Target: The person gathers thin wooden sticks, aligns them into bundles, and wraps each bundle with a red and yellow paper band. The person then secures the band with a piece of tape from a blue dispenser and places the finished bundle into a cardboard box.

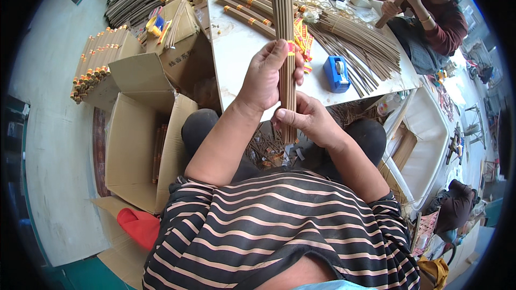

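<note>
A long bundle of brown incense sticks (287,91) stands upright in front of me, with a red and yellow paper band around its middle. My left hand (269,72) is closed around the bundle at the band. Lower down, my right hand (309,120) grips the same bundle near its bottom end, thumb across the front. Just right of the bundle, a blue tape dispenser (337,75) sits on the white table (231,78). Red and yellow paper labels (305,37) lie behind the bundle, partly hidden by it.
Loose incense sticks (365,43) spread over the table's right side; banded bundles (250,19) lie at its far left. An open cardboard box (129,150) stands left of my legs, with stacked bundles (97,64) beyond. Across the table, a person (438,21) holds another bundle.
</note>
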`<state>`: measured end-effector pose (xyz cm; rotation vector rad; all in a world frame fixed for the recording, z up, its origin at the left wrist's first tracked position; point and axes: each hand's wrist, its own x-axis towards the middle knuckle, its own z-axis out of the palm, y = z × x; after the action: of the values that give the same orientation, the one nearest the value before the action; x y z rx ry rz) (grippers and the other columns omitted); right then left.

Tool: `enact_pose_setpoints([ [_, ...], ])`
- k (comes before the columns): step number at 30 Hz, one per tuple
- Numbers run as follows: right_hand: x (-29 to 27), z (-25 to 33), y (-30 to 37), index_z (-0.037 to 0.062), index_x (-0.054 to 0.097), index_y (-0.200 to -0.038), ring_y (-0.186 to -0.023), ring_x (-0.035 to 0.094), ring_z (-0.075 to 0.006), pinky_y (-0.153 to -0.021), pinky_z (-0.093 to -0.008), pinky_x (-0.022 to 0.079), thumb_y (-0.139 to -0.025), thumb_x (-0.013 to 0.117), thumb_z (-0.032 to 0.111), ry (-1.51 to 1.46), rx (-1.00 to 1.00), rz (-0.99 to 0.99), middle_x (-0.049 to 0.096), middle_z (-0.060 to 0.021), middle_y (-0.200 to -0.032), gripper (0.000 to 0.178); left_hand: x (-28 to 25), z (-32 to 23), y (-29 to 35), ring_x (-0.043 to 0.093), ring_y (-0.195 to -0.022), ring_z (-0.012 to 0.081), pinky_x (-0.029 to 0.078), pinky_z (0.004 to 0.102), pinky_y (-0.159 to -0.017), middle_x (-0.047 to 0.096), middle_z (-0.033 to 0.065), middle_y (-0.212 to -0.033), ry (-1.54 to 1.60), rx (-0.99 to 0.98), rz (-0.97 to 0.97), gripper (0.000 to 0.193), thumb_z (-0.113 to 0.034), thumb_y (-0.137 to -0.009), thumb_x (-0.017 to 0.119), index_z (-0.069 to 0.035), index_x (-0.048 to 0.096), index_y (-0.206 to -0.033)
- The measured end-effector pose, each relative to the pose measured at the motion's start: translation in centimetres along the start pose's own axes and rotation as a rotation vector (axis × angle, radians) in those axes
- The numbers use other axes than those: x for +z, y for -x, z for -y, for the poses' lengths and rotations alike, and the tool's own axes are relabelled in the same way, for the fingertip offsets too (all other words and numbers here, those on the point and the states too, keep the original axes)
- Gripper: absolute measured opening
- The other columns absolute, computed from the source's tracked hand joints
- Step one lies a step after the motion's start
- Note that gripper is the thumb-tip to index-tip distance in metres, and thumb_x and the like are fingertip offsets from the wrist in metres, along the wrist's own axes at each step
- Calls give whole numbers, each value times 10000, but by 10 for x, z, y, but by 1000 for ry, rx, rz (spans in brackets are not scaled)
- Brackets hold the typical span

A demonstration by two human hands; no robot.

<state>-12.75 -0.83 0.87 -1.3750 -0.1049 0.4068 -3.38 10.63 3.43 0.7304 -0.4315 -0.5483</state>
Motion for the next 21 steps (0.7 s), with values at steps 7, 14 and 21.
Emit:
enact_pose_setpoints([
  [7, -13, 21, 19, -36, 310, -1326, -1170, 440, -255, -995, -386, 327, -694, 747, 412, 594, -238, -163, 475, -171, -1233, 889, -23, -8, -3, 504, -620, 154, 445, 284, -569, 541, 87, -768, 119, -98, -155, 292, -302, -899, 541, -17, 486, -931],
  [14, 8, 39, 20, 138, 162, -1420, -1347, 86, -409, -1080, -509, 92, -450, 776, 557, 1419, -475, -68, 135, -256, -1438, 1222, -24, 1, -5, 588, -686, 171, 520, 301, -646, 587, 100, -795, 64, -105, -220, 222, -232, -923, 500, -11, 520, -925],
  [21, 11, 41, 18, 212, 158, -1424, -1343, 89, -419, -1062, -551, 98, -414, 795, 541, 1465, -409, -46, 140, -273, -1429, 1239, -11, 1, 1, 608, -771, 203, 530, 331, -706, 574, 132, -908, 56, -130, -312, 269, -198, -930, 480, 53, 469, -1027],
])
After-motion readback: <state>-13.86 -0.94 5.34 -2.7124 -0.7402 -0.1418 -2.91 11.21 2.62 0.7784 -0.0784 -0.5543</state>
